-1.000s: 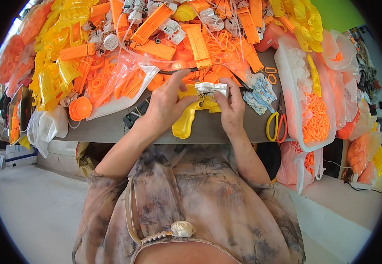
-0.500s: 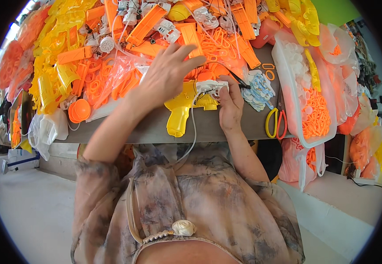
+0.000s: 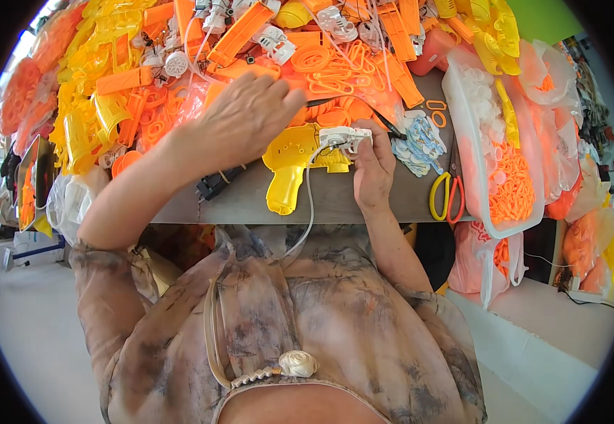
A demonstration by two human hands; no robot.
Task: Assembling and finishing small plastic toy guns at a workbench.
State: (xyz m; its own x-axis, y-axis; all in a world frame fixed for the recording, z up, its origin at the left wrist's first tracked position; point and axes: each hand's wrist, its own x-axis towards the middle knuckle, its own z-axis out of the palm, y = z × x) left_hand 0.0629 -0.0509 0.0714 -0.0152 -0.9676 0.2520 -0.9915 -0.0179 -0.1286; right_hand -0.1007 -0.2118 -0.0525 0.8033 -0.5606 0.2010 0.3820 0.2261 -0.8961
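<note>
My right hand (image 3: pixel 374 173) pinches a white plastic mechanism (image 3: pixel 344 138) with small wires. It rests over the upper edge of a yellow toy-gun shell half (image 3: pixel 287 169), whose grip points toward me. A pale tube (image 3: pixel 311 205) runs from the mechanism down to the table edge. To the left, my left hand (image 3: pixel 254 113) is raised with its back up and fingers curled. Its fingertips are hidden, so whatever they may hold does not show. Just right of its knuckles lies a thin black cord-like item (image 3: pixel 374 113). Beneath my left forearm sits a dark object (image 3: pixel 219 184), partly covered.
Orange parts (image 3: pixel 353 74), white mechanisms (image 3: pixel 275 44) and yellow shells (image 3: pixel 109 116) heap across the far side. Right of my right hand are blue-white stickers (image 3: pixel 420 145), scissors (image 3: pixel 448 194) with yellow and red handles, and a clear bin (image 3: pixel 455 106) of small orange pieces.
My left hand has moved left, its fingers going from spread to curled. The dark object under that forearm has come into view. My right hand keeps its hold on the mechanism.
</note>
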